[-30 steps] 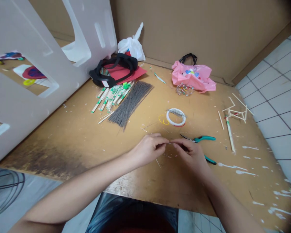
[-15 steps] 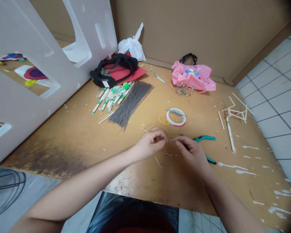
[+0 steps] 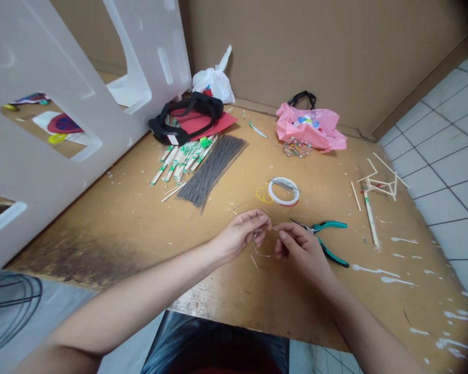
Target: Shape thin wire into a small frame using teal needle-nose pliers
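Note:
Near the front middle of the table, my left hand [image 3: 246, 232] pinches a thin wire [image 3: 273, 228] between thumb and fingers. Just to its right, my right hand [image 3: 301, 247] closes on the other end of the wire. Part of the wire hangs in a loose bend below my left fingers; where its ends lie I cannot make out. Beside my right hand rest teal-handled pliers [image 3: 329, 225], jaws pointing left. A white ring [image 3: 271, 193] with short grey wires across it lies beyond my hands, next to a curl of yellow wire [image 3: 262, 196].
A bundle of grey wires [image 3: 214, 171] and wrapped chopsticks [image 3: 179, 161] lie at left, below a black headset [image 3: 167, 136]. Behind are a white bag [image 3: 214, 85] and a pink bag [image 3: 331, 130]. A stick frame [image 3: 382, 184] stands right; a white plastic panel [image 3: 113, 135] bounds the left.
My left hand has turned, so its thumb now lies on top of the wire. My right hand has shifted slightly down, and more of the pliers shows.

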`<state>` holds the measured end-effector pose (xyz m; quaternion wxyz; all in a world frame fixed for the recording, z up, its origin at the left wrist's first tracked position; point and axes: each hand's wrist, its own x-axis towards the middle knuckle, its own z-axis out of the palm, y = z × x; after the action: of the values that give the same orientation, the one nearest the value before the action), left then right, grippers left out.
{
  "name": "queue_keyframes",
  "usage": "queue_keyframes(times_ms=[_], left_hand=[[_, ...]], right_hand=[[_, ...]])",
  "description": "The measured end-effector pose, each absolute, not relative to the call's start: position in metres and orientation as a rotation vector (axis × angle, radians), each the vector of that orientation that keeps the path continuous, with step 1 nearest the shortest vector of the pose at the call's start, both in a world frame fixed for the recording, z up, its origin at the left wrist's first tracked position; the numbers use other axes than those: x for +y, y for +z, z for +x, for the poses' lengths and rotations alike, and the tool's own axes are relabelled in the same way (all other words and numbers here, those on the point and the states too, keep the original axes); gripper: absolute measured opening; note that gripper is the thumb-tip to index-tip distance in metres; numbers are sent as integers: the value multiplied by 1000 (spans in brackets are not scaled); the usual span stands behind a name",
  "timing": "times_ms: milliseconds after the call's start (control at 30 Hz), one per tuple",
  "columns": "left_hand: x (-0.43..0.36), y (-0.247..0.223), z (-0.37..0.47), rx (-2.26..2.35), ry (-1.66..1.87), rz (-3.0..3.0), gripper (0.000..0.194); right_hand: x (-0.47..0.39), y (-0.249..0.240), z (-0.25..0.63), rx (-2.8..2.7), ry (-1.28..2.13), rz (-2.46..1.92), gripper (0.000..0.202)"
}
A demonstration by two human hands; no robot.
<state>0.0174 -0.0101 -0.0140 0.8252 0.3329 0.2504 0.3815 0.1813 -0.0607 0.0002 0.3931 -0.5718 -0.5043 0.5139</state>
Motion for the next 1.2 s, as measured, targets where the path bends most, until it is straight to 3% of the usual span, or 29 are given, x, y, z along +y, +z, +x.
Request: queue_keyframes(times_ms=[267, 500, 633, 733, 833, 933, 1033, 1200], left_hand=[[-8, -4, 14, 551, 807, 725, 27], [3, -5, 7, 403, 627, 545, 23], [2, -5, 6, 402, 649, 571, 19], [-1, -3, 6, 429, 676, 657, 19], [-3, -2, 5, 455, 707, 722, 21], [-5, -1, 6, 481, 732, 764, 22], [-8, 0, 8, 505, 761, 828, 23], [-12, 0, 9, 550, 816, 921, 24]], right_hand=[[-62, 2, 179, -1408, 1295, -1404, 32], [-67, 18, 239, -2016, 574, -1653, 33], [-78, 9, 298, -2420, 97, -1779, 53], [-86, -1, 324, -2542, -5, -1811, 69], [-87, -1, 327, -2565, -45, -1795, 70], [-85, 13, 312, -2461, 17, -1739, 53], [-85, 28, 281, -2194, 314, -1677, 28], [-85, 30, 214, -1666, 1154, -1630, 33]])
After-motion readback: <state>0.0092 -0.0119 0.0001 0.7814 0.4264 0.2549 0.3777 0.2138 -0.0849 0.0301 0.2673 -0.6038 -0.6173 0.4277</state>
